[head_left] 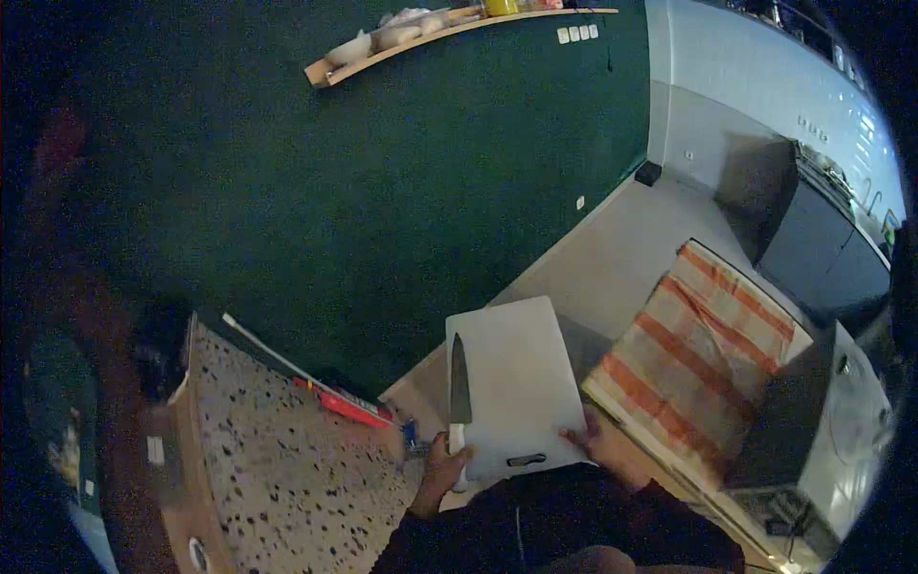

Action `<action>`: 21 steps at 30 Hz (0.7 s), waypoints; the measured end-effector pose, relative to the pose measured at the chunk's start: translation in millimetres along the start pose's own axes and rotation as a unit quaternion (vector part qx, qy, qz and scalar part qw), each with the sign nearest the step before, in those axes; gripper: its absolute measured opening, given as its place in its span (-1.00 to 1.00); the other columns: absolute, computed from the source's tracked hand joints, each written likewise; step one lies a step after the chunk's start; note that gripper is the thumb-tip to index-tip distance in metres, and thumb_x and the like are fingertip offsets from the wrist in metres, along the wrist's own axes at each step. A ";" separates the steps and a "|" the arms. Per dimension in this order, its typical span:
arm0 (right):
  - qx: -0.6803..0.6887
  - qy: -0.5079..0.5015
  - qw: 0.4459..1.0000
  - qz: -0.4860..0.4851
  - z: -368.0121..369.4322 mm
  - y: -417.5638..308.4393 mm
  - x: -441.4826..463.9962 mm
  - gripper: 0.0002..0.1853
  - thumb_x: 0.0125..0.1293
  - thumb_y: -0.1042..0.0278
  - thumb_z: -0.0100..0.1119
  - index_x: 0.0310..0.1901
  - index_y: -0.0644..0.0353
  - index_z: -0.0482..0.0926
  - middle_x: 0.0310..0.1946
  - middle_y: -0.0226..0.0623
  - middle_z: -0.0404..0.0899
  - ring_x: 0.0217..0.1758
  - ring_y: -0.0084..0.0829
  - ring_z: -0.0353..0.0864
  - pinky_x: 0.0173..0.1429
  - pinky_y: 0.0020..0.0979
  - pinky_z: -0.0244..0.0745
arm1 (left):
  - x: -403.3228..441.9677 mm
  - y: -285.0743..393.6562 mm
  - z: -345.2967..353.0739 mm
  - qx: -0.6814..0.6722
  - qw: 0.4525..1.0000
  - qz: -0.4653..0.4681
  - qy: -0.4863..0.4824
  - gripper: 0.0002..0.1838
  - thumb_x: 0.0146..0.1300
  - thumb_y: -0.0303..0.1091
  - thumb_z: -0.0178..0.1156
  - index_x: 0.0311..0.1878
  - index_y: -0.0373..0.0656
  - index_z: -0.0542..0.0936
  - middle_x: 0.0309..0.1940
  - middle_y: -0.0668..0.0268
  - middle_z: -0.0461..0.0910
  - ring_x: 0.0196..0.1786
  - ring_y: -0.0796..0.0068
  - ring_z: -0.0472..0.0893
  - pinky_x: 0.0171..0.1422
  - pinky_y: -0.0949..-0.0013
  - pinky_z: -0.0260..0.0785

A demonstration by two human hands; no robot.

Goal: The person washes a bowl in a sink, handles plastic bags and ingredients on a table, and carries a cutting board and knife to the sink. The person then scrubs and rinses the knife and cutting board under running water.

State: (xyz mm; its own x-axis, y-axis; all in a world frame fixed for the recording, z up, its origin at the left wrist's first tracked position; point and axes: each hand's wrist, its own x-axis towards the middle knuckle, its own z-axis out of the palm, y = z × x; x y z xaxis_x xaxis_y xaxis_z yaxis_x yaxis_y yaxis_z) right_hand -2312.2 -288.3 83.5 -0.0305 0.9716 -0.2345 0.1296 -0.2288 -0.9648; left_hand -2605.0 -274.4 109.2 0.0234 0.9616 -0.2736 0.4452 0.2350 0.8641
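Gripping a knife (460, 381) by its white handle, our left hand (438, 471) is closed; our right hand (609, 448) clasps the cutting board (521, 383) at its lower right edge. We have the board before our torso: smooth, white, flat, round-cornered, with a dark-edged oblong slot. Along its left side lies the knife's grey, tapering blade. Beyond our right hand, creased orange-striped cloth (703, 349).

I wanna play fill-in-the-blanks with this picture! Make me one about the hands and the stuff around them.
1. The left hand holds the white ____ of the long metal-bladed knife.
2. In this view, the blade runs along the ____ side of the flat white rectangular board.
3. The right hand holds the board near its lower ____ corner.
4. The tall wall beyond the board is dark ____.

Missing words: handle; left; right; green.
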 end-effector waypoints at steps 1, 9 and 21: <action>0.007 0.002 1.000 0.001 0.4 -11.2 22.9 -0.44 0.09 0.26 0.24 0.06 0.35 0.28 -0.05 -0.13 0.43 0.02 -0.37 0.39 0.10 -0.36 0.28 | 20.5 16.2 -6.2 -0.001 1.000 -0.005 0.007 -0.55 -0.02 -0.32 0.26 -0.07 -0.28 0.39 -0.25 0.18 0.53 -0.20 0.39 0.52 -0.07 0.32 0.35; 0.071 0.084 0.994 0.004 -1.7 -52.0 173.7 -0.40 0.06 0.27 0.28 0.08 0.34 0.25 -0.02 -0.09 0.41 0.04 -0.29 0.37 0.12 -0.31 0.28 | 220.5 36.6 -27.7 0.039 0.997 0.063 -0.010 -0.54 -0.04 -0.26 0.28 -0.12 -0.32 0.38 -0.31 0.14 0.53 -0.25 0.34 0.55 -0.16 0.32 0.38; 0.198 0.373 0.906 0.007 7.3 -74.0 325.0 -0.50 0.03 0.40 0.29 -0.01 0.28 0.30 -0.13 -0.25 0.42 -0.02 -0.44 0.36 0.11 -0.41 0.26 | 512.3 146.5 -6.2 0.056 0.942 0.148 -0.297 -0.47 -0.01 -0.28 0.28 -0.01 -0.31 0.33 -0.22 0.19 0.49 -0.22 0.42 0.51 -0.16 0.35 0.37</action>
State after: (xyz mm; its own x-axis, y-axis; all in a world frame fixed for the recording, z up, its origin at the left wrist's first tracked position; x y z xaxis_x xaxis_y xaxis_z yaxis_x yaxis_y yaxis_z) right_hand -2338.9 43.9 77.8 0.6665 0.7044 -0.2443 -0.2458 -0.1018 -0.9640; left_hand -2533.4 253.5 98.3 0.6434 0.7257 -0.2437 0.4303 -0.0796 0.8991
